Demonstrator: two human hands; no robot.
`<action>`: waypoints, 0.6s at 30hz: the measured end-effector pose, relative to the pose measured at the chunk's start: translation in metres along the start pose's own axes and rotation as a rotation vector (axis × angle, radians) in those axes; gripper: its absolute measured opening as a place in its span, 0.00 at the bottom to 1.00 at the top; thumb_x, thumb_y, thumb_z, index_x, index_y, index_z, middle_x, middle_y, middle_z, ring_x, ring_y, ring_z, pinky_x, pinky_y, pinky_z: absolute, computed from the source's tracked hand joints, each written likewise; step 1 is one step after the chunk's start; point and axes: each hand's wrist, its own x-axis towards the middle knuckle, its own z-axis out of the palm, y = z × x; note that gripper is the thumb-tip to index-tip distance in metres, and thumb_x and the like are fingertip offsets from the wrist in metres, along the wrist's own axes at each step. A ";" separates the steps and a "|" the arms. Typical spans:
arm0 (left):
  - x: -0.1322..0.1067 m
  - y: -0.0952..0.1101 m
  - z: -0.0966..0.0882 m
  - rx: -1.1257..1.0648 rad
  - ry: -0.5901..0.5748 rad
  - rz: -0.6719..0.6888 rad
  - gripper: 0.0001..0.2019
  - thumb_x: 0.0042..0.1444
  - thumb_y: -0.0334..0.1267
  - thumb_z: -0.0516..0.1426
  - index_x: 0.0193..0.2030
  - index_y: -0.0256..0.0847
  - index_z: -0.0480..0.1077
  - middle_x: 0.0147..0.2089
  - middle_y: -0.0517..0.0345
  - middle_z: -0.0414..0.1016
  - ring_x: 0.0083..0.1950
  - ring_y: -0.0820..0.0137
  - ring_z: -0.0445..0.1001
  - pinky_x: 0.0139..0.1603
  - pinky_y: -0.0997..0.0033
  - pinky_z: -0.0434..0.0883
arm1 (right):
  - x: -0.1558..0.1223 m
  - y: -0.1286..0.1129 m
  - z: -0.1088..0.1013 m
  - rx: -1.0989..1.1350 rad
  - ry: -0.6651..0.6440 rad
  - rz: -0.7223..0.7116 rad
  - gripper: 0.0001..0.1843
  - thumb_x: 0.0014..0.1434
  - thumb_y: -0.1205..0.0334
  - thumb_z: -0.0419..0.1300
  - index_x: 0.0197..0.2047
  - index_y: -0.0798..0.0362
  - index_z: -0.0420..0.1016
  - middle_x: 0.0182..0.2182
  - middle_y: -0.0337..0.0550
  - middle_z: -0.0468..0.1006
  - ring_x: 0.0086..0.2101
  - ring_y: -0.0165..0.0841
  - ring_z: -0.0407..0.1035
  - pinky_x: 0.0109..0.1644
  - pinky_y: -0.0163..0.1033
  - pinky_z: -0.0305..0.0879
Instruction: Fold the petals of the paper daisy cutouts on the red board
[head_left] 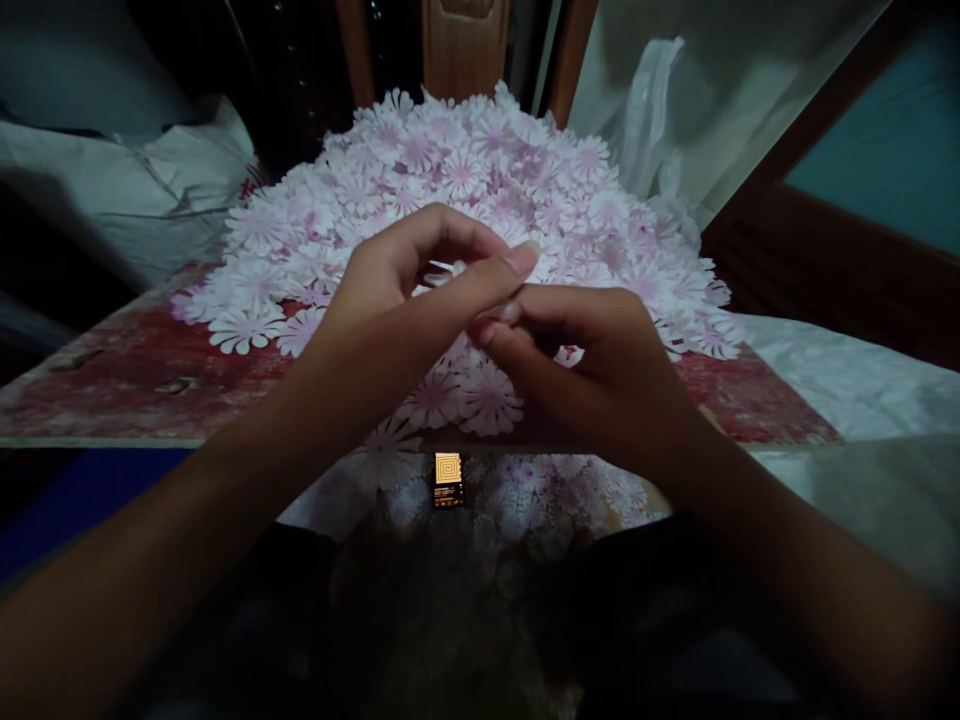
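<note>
A big heap of pale pink paper flowers (480, 180) covers the far part of a worn red board (127, 370). Both my hands meet above the heap's near edge. My left hand (420, 275) has its fingers curled and its thumb stretched towards the right, pinching a small white flower piece (442, 272) that barely shows. My right hand (592, 355) is closed, fingertips pressed against the left thumb on the same piece. More flowers (540, 490) lie below the board's front edge, near my lap.
A small black and gold card (448, 480) lies among the lower flowers. White plastic sacks (135, 190) sit at the left and a white bag (652, 110) at the back right. Wooden posts (465, 45) rise behind the heap. A dark wooden frame (825, 250) runs along the right.
</note>
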 end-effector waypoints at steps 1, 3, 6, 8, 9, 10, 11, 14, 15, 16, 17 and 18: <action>0.000 0.000 0.000 0.018 0.008 -0.013 0.07 0.56 0.40 0.64 0.39 0.43 0.73 0.38 0.62 0.73 0.40 0.77 0.73 0.39 0.79 0.71 | 0.001 0.000 0.000 0.003 0.021 -0.002 0.17 0.64 0.52 0.59 0.28 0.55 0.70 0.22 0.35 0.64 0.25 0.25 0.54 0.32 0.36 0.53; -0.001 0.000 0.000 0.066 0.012 -0.087 0.11 0.56 0.46 0.64 0.41 0.43 0.72 0.37 0.62 0.74 0.40 0.75 0.74 0.39 0.76 0.72 | 0.001 0.001 -0.001 0.025 0.043 0.001 0.16 0.65 0.53 0.59 0.30 0.55 0.70 0.23 0.36 0.66 0.25 0.25 0.56 0.32 0.35 0.54; -0.002 0.000 -0.001 0.147 -0.022 -0.158 0.16 0.57 0.53 0.60 0.33 0.41 0.70 0.30 0.60 0.72 0.33 0.73 0.73 0.30 0.74 0.69 | 0.001 0.001 -0.002 0.076 0.065 0.021 0.15 0.65 0.53 0.58 0.31 0.54 0.71 0.25 0.37 0.70 0.27 0.25 0.61 0.33 0.35 0.55; -0.002 -0.001 -0.002 0.169 -0.050 -0.106 0.18 0.58 0.53 0.60 0.28 0.39 0.69 0.27 0.60 0.70 0.31 0.74 0.71 0.27 0.75 0.67 | 0.001 0.000 -0.003 0.082 0.082 0.040 0.16 0.65 0.52 0.58 0.31 0.54 0.71 0.26 0.38 0.71 0.27 0.26 0.62 0.33 0.35 0.56; -0.002 -0.002 -0.003 0.169 -0.058 -0.060 0.18 0.58 0.51 0.60 0.26 0.39 0.69 0.26 0.60 0.69 0.30 0.74 0.70 0.27 0.75 0.66 | 0.001 -0.001 -0.003 0.070 0.091 0.048 0.17 0.65 0.51 0.58 0.30 0.54 0.71 0.25 0.38 0.70 0.27 0.26 0.61 0.33 0.36 0.55; -0.002 -0.003 -0.004 0.168 -0.061 -0.025 0.17 0.58 0.49 0.61 0.26 0.39 0.69 0.26 0.60 0.69 0.30 0.75 0.70 0.27 0.76 0.66 | 0.001 -0.002 -0.004 0.052 0.098 0.057 0.18 0.65 0.49 0.58 0.29 0.54 0.71 0.24 0.38 0.69 0.26 0.26 0.60 0.32 0.36 0.55; -0.002 -0.004 -0.004 0.169 -0.059 -0.004 0.16 0.58 0.48 0.61 0.26 0.39 0.70 0.27 0.60 0.70 0.31 0.75 0.70 0.28 0.76 0.66 | 0.001 -0.002 -0.004 0.030 0.108 0.068 0.20 0.64 0.48 0.58 0.28 0.54 0.71 0.23 0.38 0.68 0.25 0.26 0.59 0.31 0.36 0.54; -0.002 -0.004 -0.006 0.170 -0.037 0.025 0.12 0.57 0.44 0.63 0.27 0.40 0.72 0.28 0.60 0.70 0.31 0.75 0.69 0.29 0.77 0.66 | 0.001 -0.003 -0.005 -0.019 0.146 0.117 0.23 0.63 0.45 0.58 0.25 0.55 0.69 0.21 0.39 0.66 0.24 0.26 0.57 0.30 0.37 0.52; -0.002 -0.003 -0.006 0.169 -0.028 0.027 0.12 0.57 0.43 0.63 0.28 0.39 0.72 0.28 0.61 0.70 0.31 0.76 0.69 0.29 0.77 0.66 | 0.000 -0.003 -0.006 -0.026 0.157 0.129 0.24 0.63 0.45 0.59 0.24 0.55 0.69 0.21 0.39 0.65 0.24 0.26 0.56 0.30 0.37 0.51; -0.002 -0.002 -0.006 0.169 -0.024 0.024 0.11 0.57 0.42 0.63 0.28 0.39 0.72 0.28 0.61 0.70 0.30 0.77 0.69 0.29 0.77 0.65 | 0.000 -0.003 -0.006 -0.028 0.163 0.136 0.25 0.63 0.45 0.59 0.24 0.55 0.68 0.20 0.39 0.65 0.24 0.26 0.56 0.30 0.37 0.51; -0.002 -0.002 -0.005 0.164 -0.022 0.020 0.10 0.56 0.41 0.63 0.28 0.39 0.73 0.28 0.61 0.70 0.30 0.77 0.68 0.29 0.77 0.65 | -0.001 -0.002 -0.007 -0.030 0.168 0.137 0.25 0.63 0.45 0.59 0.23 0.55 0.68 0.20 0.38 0.64 0.24 0.25 0.56 0.29 0.37 0.51; -0.001 -0.001 -0.005 0.158 -0.024 0.016 0.10 0.56 0.41 0.63 0.29 0.39 0.73 0.28 0.61 0.70 0.30 0.77 0.68 0.29 0.77 0.65 | -0.001 -0.001 -0.007 -0.034 0.171 0.134 0.24 0.63 0.46 0.59 0.23 0.56 0.68 0.20 0.38 0.64 0.24 0.25 0.56 0.29 0.37 0.50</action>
